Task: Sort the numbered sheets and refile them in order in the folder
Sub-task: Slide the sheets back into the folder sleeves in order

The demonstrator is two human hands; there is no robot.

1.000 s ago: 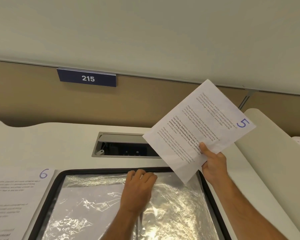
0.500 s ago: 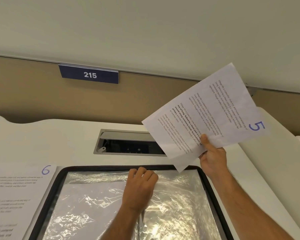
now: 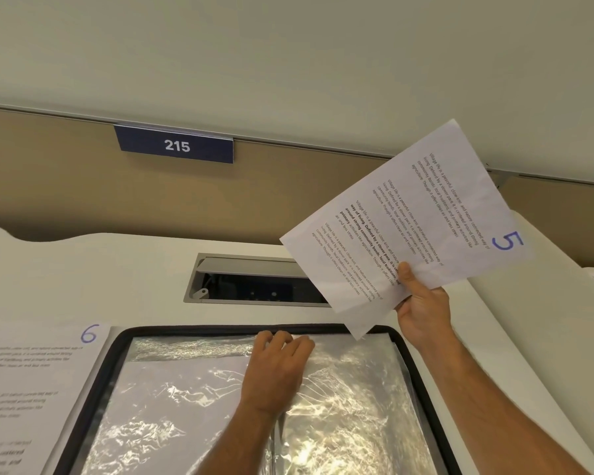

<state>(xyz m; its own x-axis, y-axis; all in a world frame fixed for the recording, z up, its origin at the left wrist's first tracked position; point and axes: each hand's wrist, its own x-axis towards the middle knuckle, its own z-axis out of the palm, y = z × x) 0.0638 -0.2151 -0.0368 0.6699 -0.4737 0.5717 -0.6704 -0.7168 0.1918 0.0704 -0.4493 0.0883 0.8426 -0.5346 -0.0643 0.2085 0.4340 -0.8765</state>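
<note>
White sheet 5 point(image 3: 408, 221) (tilted) pinched by right hand point(image 3: 422, 303); left hand point(image 3: 275, 368) curls at folder point(image 3: 415, 368) sleeve.
</note>
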